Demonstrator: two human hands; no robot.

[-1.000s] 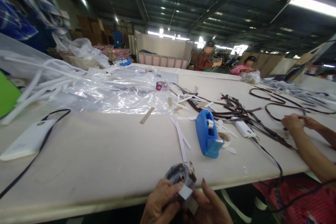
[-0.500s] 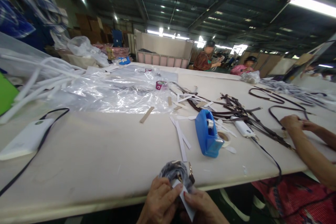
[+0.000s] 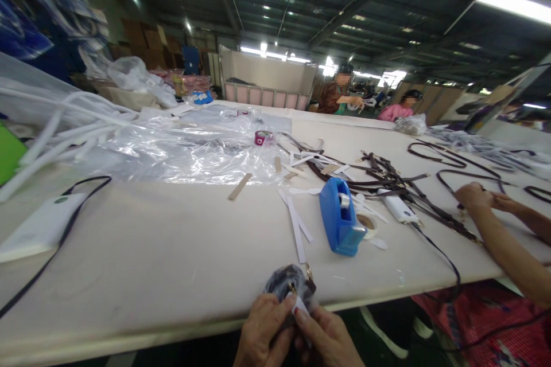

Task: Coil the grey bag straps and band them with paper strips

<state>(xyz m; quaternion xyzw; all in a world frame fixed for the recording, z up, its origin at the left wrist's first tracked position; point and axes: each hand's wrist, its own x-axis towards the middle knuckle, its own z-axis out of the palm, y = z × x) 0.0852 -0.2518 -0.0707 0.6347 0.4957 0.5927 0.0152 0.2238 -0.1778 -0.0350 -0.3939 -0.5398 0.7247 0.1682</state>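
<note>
At the table's near edge, a coiled dark strap (image 3: 282,279) wrapped in clear plastic stands between my hands, with a gold metal clasp (image 3: 309,272) at its right side. My left hand (image 3: 263,330) is closed on the coil from the left, its thumb pressing a white paper strip (image 3: 300,304) near the middle. From the right, my right hand (image 3: 329,335) pinches the same strip between thumb and fingers. The lower part of the strip is hidden behind the fingers.
A blue tape dispenser (image 3: 338,221) stands ahead, near loose paper strips (image 3: 295,229) and dark straps (image 3: 379,175). A co-worker's hands (image 3: 476,198) handle a strap at the right. Power banks (image 3: 43,226) with cords lie on the table (image 3: 172,252); clear plastic sheeting (image 3: 181,146) covers the back left.
The white strip's long loose end, visible earlier below my fingers, is now mostly hidden behind my right hand. My right hand has shifted slightly left, still pinching the strip.
</note>
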